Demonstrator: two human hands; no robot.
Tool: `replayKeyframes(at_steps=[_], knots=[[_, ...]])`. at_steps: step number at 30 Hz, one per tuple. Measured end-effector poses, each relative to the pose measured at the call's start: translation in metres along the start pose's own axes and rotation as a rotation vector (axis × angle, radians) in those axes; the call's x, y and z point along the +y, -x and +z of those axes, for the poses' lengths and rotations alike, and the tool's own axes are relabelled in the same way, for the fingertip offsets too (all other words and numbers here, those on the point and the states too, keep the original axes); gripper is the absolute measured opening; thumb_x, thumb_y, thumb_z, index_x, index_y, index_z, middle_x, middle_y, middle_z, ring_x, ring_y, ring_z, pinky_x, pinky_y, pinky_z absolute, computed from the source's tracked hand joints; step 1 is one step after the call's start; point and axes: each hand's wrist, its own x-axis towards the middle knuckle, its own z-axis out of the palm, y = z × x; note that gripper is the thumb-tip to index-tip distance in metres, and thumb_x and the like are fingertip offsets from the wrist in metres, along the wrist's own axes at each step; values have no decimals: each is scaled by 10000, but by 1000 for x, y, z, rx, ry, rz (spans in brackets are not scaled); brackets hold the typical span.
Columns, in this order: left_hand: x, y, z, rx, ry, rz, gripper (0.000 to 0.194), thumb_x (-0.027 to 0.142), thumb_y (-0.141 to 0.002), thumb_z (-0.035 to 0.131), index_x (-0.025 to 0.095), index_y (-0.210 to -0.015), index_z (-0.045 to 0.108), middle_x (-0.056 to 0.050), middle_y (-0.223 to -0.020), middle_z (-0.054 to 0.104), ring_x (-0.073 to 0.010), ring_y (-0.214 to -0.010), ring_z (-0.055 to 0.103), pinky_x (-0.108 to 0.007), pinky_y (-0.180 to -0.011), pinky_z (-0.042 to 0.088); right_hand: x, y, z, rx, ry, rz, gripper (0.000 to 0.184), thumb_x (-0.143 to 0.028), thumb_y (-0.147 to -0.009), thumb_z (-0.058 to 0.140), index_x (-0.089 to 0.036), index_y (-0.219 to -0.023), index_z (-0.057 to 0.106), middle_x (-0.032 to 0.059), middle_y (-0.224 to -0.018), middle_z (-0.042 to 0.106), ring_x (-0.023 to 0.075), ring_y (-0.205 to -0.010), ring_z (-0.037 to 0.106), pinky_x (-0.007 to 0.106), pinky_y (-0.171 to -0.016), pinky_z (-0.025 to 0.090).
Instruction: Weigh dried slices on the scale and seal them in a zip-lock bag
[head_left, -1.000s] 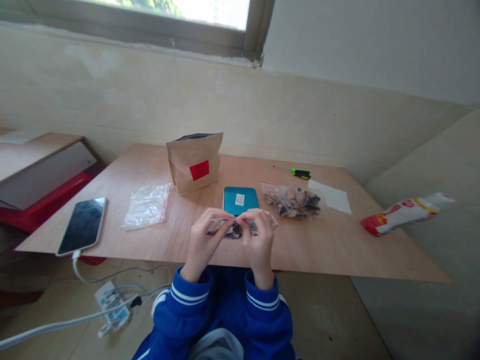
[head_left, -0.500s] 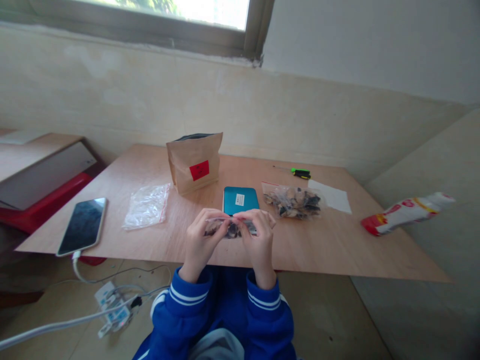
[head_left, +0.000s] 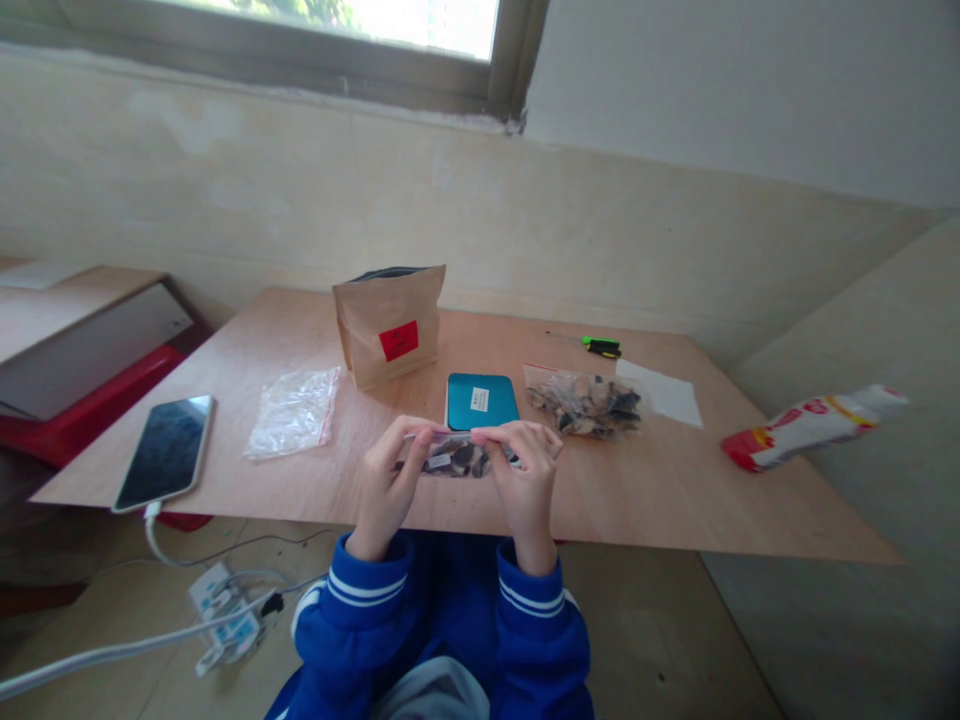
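Observation:
Between my hands is a clear plastic zip bag (head_left: 466, 460) with dark and pale pieces inside and a small white label. My left hand (head_left: 390, 480) pinches its upper left edge between thumb and fingers. At the upper right edge, my right hand (head_left: 523, 480) pinches it the same way. Just beyond the bag lies a flat teal box (head_left: 491, 390) with a white sticker. A larger clear bag (head_left: 589, 405) of similar dark and tan dried pieces rests to the right of it.
A brown paper pouch (head_left: 390, 325) with a red label stands at the back. Left are a crumpled clear bag (head_left: 294, 412) and a charging phone (head_left: 166, 450). Right are screwdrivers (head_left: 602, 346), white paper (head_left: 671, 392) and a red-white bottle (head_left: 814, 428). A power strip (head_left: 229, 620) sits below.
My hands have moved apart along the bag's top edge, the left one shifting left. More of the bag and its white label now shows between them.

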Motion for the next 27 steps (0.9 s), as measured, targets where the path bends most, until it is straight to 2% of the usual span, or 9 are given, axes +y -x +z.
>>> replayKeyframes(at_steps=[3,5,8,11,15,18,22,27], knots=[[-2,0,-2,76,-1,-39,283,336,-967,437,204,-869,668,-7,-823,710,-131,-793,665,-229,-725,504,6,0,-2,-83,-6,1,101,-312,-894,628,-268,-857,711,-16,-809,727,183,-853,614,356,-884,311],[-4,0,-4,126,-10,-60,309,359,-965,435,203,-848,674,-3,-795,711,-131,-759,665,-228,-700,505,11,1,-2,-111,-25,3,101,-289,-890,635,-257,-824,704,-17,-822,732,184,-862,620,362,-892,307],[-5,0,-7,134,-32,-66,328,389,-954,450,200,-827,685,-9,-791,717,-141,-750,664,-234,-690,505,14,2,-2,-80,-23,1,188,-225,-892,629,-236,-710,675,-29,-732,715,185,-838,634,375,-902,299],[-4,0,-8,134,-53,-86,363,430,-944,454,192,-811,694,-21,-771,717,-155,-731,657,-246,-676,503,11,3,-2,-54,-45,14,243,-163,-909,580,-228,-689,662,-33,-688,697,175,-811,648,377,-902,312],[-4,1,-9,178,-48,-125,384,459,-934,459,188,-804,699,-24,-747,708,-160,-712,640,-251,-655,490,11,2,-4,-64,-105,28,171,-208,-895,614,-234,-744,690,-13,-755,736,186,-808,648,374,-874,366],[-6,0,-10,277,-22,-142,378,450,-933,466,188,-764,681,-8,-710,685,-144,-684,620,-239,-642,471,17,2,-6,-120,-196,71,65,-249,-860,662,-246,-845,725,11,-835,752,208,-869,645,363,-829,431],[-8,0,-11,385,23,-178,389,452,-912,508,183,-662,636,7,-624,630,-127,-614,573,-234,-602,439,22,4,-10,-95,-228,109,177,-185,-875,621,-244,-747,729,18,-805,746,210,-864,660,366,-824,450],[-7,-1,-10,375,92,-213,394,459,-903,518,187,-643,636,1,-626,650,-134,-622,595,-242,-616,457,20,5,-10,-61,-299,171,184,-166,-869,622,-254,-772,751,19,-811,757,206,-841,674,371,-828,457]])
